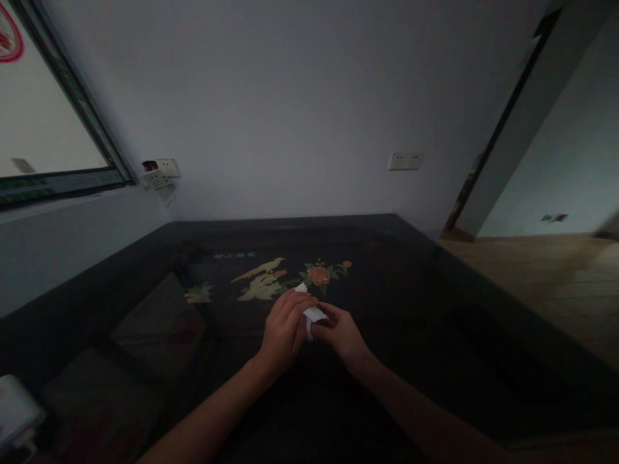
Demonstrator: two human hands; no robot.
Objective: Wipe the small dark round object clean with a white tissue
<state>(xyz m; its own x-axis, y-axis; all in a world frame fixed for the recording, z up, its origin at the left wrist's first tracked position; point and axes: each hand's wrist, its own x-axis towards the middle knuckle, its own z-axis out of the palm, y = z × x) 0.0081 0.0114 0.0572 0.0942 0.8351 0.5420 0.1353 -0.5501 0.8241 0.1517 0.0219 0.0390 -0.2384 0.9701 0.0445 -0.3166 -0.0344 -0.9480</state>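
Your two hands are close together over the dark, glossy bench (387,361), near the middle of the view, and between them is a small piece of white paper (315,314). Your left hand (283,325) is bent over the paper, with its fingers almost closed and lying side by side, and it has hold of the paper; one white end comes out above these fingers. Your right hand (345,332) is only a little open: the thumb and the forefinger are curved toward each other and hold the right part of the paper, which looks folded or bent there. How the paper lies under your left fingers, I cannot tell, because they cover it.

Just beyond your hands, the bench top carries a decoration of a pale bird (264,265) and an orange flower (319,276) with green leaves. At the lower left corner you have a white object (18,412), cut by the edge of the view, well apart from your hands. Behind the bench stands a plain wall (290,129) with a double socket (406,161) on it, and at the right one sees the wooden floor (522,264).
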